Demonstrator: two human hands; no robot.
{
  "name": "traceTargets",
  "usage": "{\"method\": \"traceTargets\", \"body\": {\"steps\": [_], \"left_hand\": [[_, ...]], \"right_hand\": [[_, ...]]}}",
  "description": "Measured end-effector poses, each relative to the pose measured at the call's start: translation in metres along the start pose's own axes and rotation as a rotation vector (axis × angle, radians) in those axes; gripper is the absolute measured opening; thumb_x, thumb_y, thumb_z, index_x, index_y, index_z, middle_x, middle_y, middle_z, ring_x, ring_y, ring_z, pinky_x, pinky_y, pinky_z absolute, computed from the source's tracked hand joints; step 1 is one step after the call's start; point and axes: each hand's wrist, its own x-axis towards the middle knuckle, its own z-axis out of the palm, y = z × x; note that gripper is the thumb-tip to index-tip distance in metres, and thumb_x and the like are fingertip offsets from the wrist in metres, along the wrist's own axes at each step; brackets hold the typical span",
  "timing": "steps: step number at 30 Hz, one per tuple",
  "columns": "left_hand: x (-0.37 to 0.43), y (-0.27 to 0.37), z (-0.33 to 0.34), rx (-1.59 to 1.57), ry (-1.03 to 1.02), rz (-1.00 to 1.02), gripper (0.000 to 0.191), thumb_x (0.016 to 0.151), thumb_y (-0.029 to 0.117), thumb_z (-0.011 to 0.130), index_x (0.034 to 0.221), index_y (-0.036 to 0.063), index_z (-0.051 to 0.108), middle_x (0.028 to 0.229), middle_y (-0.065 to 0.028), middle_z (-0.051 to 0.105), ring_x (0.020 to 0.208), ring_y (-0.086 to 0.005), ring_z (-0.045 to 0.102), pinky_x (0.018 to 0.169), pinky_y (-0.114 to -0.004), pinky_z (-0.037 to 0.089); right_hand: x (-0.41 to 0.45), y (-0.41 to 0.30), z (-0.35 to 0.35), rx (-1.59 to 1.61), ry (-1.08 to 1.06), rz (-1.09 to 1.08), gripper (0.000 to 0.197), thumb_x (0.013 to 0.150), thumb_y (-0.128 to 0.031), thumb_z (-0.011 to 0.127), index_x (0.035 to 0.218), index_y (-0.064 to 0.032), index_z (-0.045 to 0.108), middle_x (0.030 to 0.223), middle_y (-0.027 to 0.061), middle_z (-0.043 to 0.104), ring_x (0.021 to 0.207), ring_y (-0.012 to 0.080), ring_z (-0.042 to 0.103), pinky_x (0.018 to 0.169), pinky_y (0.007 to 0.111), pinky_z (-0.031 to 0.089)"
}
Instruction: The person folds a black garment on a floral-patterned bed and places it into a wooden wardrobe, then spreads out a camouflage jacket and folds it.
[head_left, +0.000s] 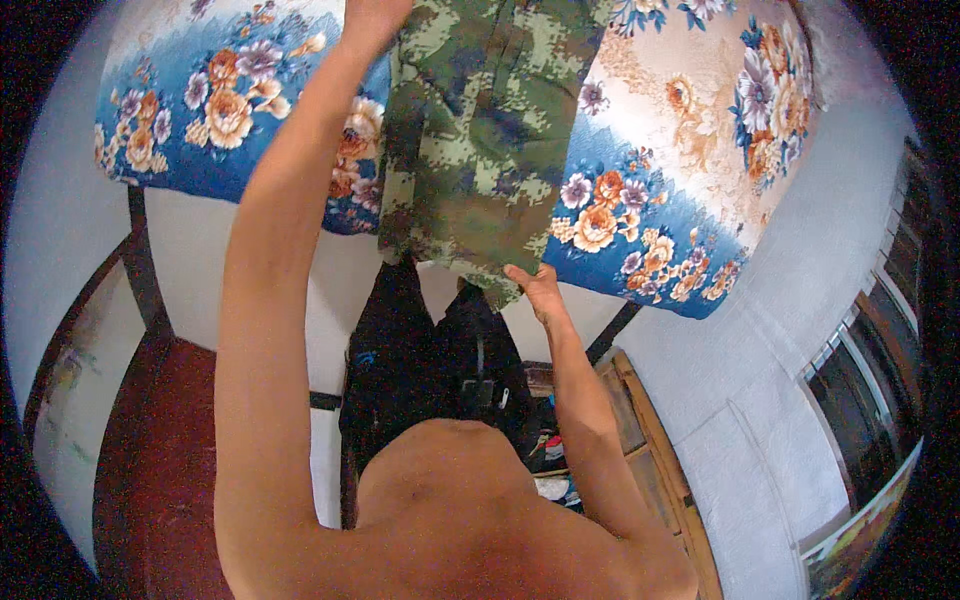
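A green and brown camouflage garment (480, 142) lies lengthwise over a flower-printed blue and cream cloth (660, 135), its far end beyond the top of the picture. Its near end hangs past the cloth's front edge. My right hand (541, 289) grips the lower right corner, thumb on top and fingers underneath. My left hand (379, 19) reaches to the garment's far left side; the picture's top edge cuts off its fingers, so its hold is hidden.
Dark legs (142, 247) show below the cloth. A dark red surface (165, 465) lies at lower left. To the right are a wooden-framed piece of furniture (652, 435) with mixed items beside it, a pale wall (750, 390) and a dark window (855, 405).
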Motion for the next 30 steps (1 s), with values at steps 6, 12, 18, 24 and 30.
{"method": "traceTargets", "body": {"steps": [6,12,18,24,30], "left_hand": [[-0.218,0.108,-0.038,0.162,-0.041,-0.548,0.050,0.074,0.023,0.077,0.112,-0.0007,0.055,0.099,-0.0154,0.060,0.090,-0.0281,0.057,0.079,-0.037,0.046],[-0.358,0.145,-0.065,0.284,0.011,-0.790,0.030,0.079,0.022,0.073,0.098,0.0023,0.063,0.085,-0.0125,0.064,0.079,-0.0251,0.060,0.072,-0.035,0.047],[-0.416,0.125,-0.085,0.147,-0.100,-0.914,0.026,0.088,0.016,0.065,0.070,0.0023,0.051,0.065,-0.0037,0.054,0.059,-0.0120,0.052,0.056,-0.029,0.044],[-0.402,0.172,-0.065,-0.180,0.016,-1.140,0.016,0.089,0.019,0.064,0.085,0.0036,0.061,0.076,-0.0028,0.061,0.067,-0.0105,0.054,0.062,-0.030,0.046],[-0.442,0.128,-0.081,0.090,-0.269,-0.932,0.020,0.090,0.021,0.061,0.092,0.0011,0.062,0.077,-0.0042,0.062,0.074,-0.0146,0.056,0.069,-0.031,0.046]], "right_hand": [[0.023,0.078,-0.001,0.270,-0.076,-0.008,0.062,0.072,-0.024,0.079,0.119,0.0062,0.051,0.110,0.0120,0.061,0.097,0.0193,0.058,0.087,0.033,0.045],[0.005,0.040,0.004,0.286,-0.174,-0.102,0.039,0.077,-0.013,0.076,0.107,0.0041,0.059,0.101,0.0080,0.065,0.088,0.0137,0.060,0.083,0.029,0.047],[0.028,0.056,-0.001,-0.120,-0.022,-0.059,0.037,0.075,-0.014,0.076,0.103,0.0037,0.062,0.096,0.0068,0.066,0.084,0.0173,0.059,0.080,0.032,0.047],[0.006,0.058,-0.010,0.110,-0.133,-0.193,0.032,0.081,-0.012,0.072,0.106,0.0029,0.061,0.099,0.0059,0.063,0.090,0.0162,0.057,0.083,0.032,0.045],[0.018,0.069,0.000,0.078,-0.120,-0.277,0.031,0.077,-0.019,0.077,0.091,0.0040,0.061,0.088,0.0055,0.062,0.076,0.0134,0.056,0.069,0.029,0.045]]}}
